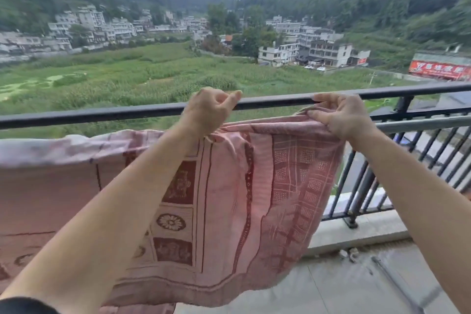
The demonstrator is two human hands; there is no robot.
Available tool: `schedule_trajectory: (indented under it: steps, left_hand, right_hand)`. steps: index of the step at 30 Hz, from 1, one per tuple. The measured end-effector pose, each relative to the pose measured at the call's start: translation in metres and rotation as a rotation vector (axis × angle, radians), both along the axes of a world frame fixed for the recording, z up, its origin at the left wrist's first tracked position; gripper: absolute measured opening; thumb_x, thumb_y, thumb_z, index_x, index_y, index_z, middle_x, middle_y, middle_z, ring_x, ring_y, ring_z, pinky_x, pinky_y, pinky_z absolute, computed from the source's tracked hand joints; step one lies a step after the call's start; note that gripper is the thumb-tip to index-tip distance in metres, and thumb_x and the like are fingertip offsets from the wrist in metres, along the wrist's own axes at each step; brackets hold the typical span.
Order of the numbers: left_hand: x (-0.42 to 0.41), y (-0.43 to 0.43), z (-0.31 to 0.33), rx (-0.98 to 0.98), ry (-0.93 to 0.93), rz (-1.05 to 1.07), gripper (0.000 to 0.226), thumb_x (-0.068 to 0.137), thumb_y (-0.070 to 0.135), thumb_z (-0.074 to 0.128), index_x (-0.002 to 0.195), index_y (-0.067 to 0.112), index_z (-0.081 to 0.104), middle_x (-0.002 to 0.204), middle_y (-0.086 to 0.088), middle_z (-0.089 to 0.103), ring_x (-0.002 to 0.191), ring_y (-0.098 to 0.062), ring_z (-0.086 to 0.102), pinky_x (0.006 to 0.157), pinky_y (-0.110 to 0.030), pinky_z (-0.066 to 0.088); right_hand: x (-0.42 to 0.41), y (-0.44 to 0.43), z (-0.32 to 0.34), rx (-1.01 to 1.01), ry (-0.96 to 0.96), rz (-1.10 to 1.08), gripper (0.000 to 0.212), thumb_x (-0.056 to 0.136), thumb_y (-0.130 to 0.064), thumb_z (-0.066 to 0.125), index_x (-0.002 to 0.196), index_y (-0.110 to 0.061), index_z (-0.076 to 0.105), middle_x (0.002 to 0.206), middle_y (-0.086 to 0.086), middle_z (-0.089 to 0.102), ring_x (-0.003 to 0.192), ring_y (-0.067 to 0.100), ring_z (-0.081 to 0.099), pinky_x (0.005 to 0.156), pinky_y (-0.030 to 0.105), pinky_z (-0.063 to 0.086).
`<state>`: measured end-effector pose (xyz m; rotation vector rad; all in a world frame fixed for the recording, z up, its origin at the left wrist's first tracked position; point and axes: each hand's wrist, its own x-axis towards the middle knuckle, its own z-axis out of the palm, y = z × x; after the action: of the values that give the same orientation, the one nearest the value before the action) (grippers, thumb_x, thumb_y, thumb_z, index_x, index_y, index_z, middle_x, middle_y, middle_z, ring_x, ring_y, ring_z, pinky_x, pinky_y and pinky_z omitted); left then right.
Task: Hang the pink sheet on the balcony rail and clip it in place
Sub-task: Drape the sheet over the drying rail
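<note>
Left grip [209, 109], right grip [341, 116] clamp bunched woven pink sheet [229, 211] beside smooth dark rail [127, 113].

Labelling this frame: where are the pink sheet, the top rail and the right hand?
pink sheet [224, 199]: head view, hanging middle.
top rail [102, 115]: head view, bare left stretch.
right hand [344, 117]: head view, knuckles.

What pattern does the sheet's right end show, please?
A checked grid of dotted squares on the pink sheet, seen in the head view.
</note>
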<state>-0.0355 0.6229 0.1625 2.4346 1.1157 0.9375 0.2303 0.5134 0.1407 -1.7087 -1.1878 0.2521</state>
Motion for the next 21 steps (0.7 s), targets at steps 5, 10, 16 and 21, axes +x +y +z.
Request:
schedule_trajectory:
  steps: [5,10,16,21]
  left_hand:
    - [-0.003,0.028,0.017,-0.517,0.602,-0.147,0.034,0.087,0.051,0.067,0.093,0.021,0.079,0.094,0.003,0.076,0.091,-0.017,0.071,0.084,-0.036,0.057]
    - [0.044,0.03,0.002,-0.307,0.294,-0.11,0.019,0.091,0.036,0.067,0.09,0.022,0.079,0.085,0.005,0.075,0.085,-0.015,0.068,0.077,-0.029,0.057]
    - [0.127,0.007,0.015,-0.09,0.143,-0.159,0.023,0.095,0.025,0.063,0.082,0.012,0.076,0.073,0.004,0.068,0.071,-0.015,0.061,0.063,-0.025,0.051]
    - [0.16,-0.013,0.024,0.019,0.054,-0.202,0.024,0.095,0.024,0.063,0.088,0.006,0.077,0.084,-0.007,0.074,0.082,-0.022,0.067,0.077,-0.032,0.057]
  right_hand:
    - [-0.029,-0.014,-0.013,-0.063,-0.396,-0.109,0.058,0.077,-0.054,0.077,0.12,-0.015,0.069,0.089,-0.004,0.064,0.085,0.013,0.059,0.064,0.019,0.034]
    - [-0.012,-0.035,-0.021,-0.043,-0.28,-0.12,0.052,0.078,-0.061,0.072,0.115,-0.023,0.067,0.077,-0.009,0.061,0.072,0.001,0.056,0.061,0.018,0.038]
    - [0.031,-0.067,-0.036,0.028,-0.252,-0.211,0.024,0.093,-0.05,0.061,0.078,-0.032,0.065,0.061,-0.016,0.056,0.062,0.008,0.055,0.056,0.018,0.039]
    - [0.065,-0.075,-0.045,0.14,-0.26,-0.376,0.031,0.096,-0.04,0.062,0.09,-0.012,0.074,0.071,-0.001,0.063,0.075,0.023,0.06,0.066,0.028,0.036]
